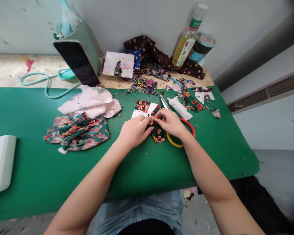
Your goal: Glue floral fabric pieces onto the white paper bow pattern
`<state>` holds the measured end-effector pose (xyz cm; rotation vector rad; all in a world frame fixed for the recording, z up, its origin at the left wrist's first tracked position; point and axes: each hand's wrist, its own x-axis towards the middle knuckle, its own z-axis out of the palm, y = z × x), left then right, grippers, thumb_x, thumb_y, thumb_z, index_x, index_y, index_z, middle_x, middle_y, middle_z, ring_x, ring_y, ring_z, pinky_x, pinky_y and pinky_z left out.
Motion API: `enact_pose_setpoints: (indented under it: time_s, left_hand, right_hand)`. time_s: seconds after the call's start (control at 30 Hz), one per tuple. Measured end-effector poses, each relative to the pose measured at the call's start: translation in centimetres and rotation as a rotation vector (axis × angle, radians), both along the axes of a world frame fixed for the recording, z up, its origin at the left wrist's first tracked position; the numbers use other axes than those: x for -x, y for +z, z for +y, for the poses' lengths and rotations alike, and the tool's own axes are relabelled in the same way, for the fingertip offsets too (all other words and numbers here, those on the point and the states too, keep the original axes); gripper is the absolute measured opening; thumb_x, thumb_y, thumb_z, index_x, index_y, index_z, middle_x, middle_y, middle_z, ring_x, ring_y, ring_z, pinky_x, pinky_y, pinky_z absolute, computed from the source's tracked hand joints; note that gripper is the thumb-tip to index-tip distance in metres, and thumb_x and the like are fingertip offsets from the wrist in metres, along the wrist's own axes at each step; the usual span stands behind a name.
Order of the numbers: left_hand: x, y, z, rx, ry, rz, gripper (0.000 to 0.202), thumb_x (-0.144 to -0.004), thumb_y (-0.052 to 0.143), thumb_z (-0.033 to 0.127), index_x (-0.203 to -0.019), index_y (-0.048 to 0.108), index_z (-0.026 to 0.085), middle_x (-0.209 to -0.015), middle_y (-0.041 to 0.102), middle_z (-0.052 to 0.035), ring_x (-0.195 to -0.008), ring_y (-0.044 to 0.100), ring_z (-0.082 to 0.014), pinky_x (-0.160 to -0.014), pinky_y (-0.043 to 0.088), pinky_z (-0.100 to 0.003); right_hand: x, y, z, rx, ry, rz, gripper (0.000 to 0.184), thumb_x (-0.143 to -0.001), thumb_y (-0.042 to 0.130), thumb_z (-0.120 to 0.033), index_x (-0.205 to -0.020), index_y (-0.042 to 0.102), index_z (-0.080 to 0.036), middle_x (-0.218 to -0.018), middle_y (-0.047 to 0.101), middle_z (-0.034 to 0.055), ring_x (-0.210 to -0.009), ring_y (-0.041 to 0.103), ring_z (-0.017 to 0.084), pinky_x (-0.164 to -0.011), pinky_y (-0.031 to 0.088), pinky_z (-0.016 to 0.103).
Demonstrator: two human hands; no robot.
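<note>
Panel [137,113] mid-frame looks part covered by floral cloth [159,133], white patches left, right hand [171,121] seemingly pinching cloth, grip nearly closed, left hand [134,130] hiding its own.

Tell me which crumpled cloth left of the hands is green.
The floral cloth in front: its ground is green, unlike the pale pink cloth lying behind it.

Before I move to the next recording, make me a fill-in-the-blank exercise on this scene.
The mat is coloured ____.
The scissors have one red handle loop and one ____ loop.
At the floral cloth piece, the hand nearer the scissors is the ____ one.
Missing words: green; yellow; right.
</note>
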<state>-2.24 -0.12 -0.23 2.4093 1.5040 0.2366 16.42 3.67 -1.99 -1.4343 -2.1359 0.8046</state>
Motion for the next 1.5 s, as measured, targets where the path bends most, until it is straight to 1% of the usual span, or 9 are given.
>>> enact_pose_setpoints:
  time_s: [0.13,0.23,0.37,0.63,0.8,0.93,1.23,1.4,1.5]
  left_hand:
    - [-0.5,-1.2,0.3,-0.017,0.129,-0.6,0.055,-0.077,0.068,0.019,-0.131,0.053,0.017,-0.125,0.062,-0.0137,-0.118,0.057,-0.0265,-0.103,0.044,-0.043]
    - [-1.1,-1.7,0.3,0.282,0.26,-1.038,0.056,-0.074,0.068,0.016,-0.129,0.054,0.015,-0.102,0.069,-0.0083,-0.098,0.066,-0.0203,-0.093,0.051,-0.036]
    - [-1.3,-1.3,0.3,0.471,0.421,-1.315,0.031,-0.069,0.077,0.025,-0.097,0.07,0.013,-0.085,0.07,-0.0041,-0.082,0.066,-0.0153,-0.082,0.051,-0.029]
    - [-1.1,-0.4,0.1,0.647,0.476,-1.494,0.031,-0.06,0.086,0.037,-0.079,0.073,0.016,-0.082,0.07,-0.0026,-0.075,0.063,-0.0137,-0.07,0.05,-0.026]
    - [-1.1,-0.1,0.1,0.642,0.526,-1.528,0.033,-0.056,0.089,0.034,-0.077,0.072,0.015,-0.076,0.07,-0.0018,-0.071,0.063,-0.0117,-0.067,0.049,-0.023]
    - [-1.2,0.1,0.0,0.666,0.535,-1.576,0.036,-0.053,0.09,0.031,-0.08,0.071,0.015,-0.081,0.073,-0.0025,-0.073,0.065,-0.0111,-0.067,0.048,-0.021]
    - [-1.3,0.5,-0.1,0.7,0.49,-1.607,0.034,-0.052,0.09,0.03,-0.076,0.071,0.015,-0.077,0.072,-0.002,-0.072,0.065,-0.0121,-0.069,0.05,-0.024]
    - [-1.1,0.6,-0.1,0.696,0.464,-1.604,0.03,-0.054,0.09,0.029,-0.074,0.072,0.016,-0.076,0.071,-0.0018,-0.07,0.065,-0.0113,-0.067,0.051,-0.023]
    - [-1.0,0.5,0.0,0.663,0.48,-1.592,0.029,-0.054,0.089,0.029,-0.074,0.072,0.017,-0.078,0.072,-0.0021,-0.071,0.065,-0.0122,-0.066,0.052,-0.024]
  right_hand:
    - [0.1,1.0,-0.6,0.082,0.053,0.19,0.005,-0.085,0.058,-0.022,-0.084,0.059,-0.017,-0.084,0.062,0.0023,-0.066,0.053,0.012,-0.063,0.042,0.027]
    - [0.3,1.5,-0.9,0.158,0.042,0.377,0.013,-0.085,0.061,-0.031,-0.086,0.06,-0.018,-0.079,0.062,0.0005,-0.063,0.053,0.011,-0.059,0.043,0.025]
    - [0.3,1.8,-1.1,0.119,-0.001,0.514,0.018,-0.081,0.067,-0.034,-0.083,0.061,-0.017,-0.077,0.062,-0.0004,-0.058,0.049,0.009,-0.054,0.039,0.023]
    - [-0.4,2.8,-1.5,0.012,-0.072,0.367,0.022,-0.08,0.068,-0.038,-0.089,0.062,-0.018,-0.082,0.066,0.0014,-0.059,0.052,0.01,-0.055,0.041,0.025]
    - [-2.8,3.9,-3.8,-0.04,-0.358,-0.25,0.017,-0.08,0.06,-0.035,-0.09,0.059,-0.02,-0.084,0.066,0.0032,-0.073,0.061,0.019,-0.065,0.043,0.031]
    - [-4.2,3.4,-6.4,0.089,-0.494,-0.618,0.047,-0.072,0.063,-0.035,-0.114,0.053,-0.017,-0.114,0.06,0.0133,-0.098,0.063,0.03,-0.072,0.047,0.037]
    - [-3.7,1.6,-5.9,0.173,-0.487,-0.579,0.03,-0.073,0.056,-0.022,-0.102,0.055,-0.014,-0.089,0.067,0.0122,-0.081,0.064,0.026,-0.07,0.044,0.034]
    - [-5.2,1.3,-4.9,0.134,-0.458,-0.081,0.015,-0.065,0.058,-0.024,-0.079,0.053,-0.021,-0.07,0.059,0.0012,-0.061,0.052,0.016,-0.056,0.039,0.029]
    - [-5.4,1.0,-4.4,0.297,-0.326,0.338,0.022,-0.066,0.061,-0.036,-0.072,0.044,-0.023,-0.065,0.046,-0.0033,-0.049,0.039,0.01,-0.045,0.032,0.024]
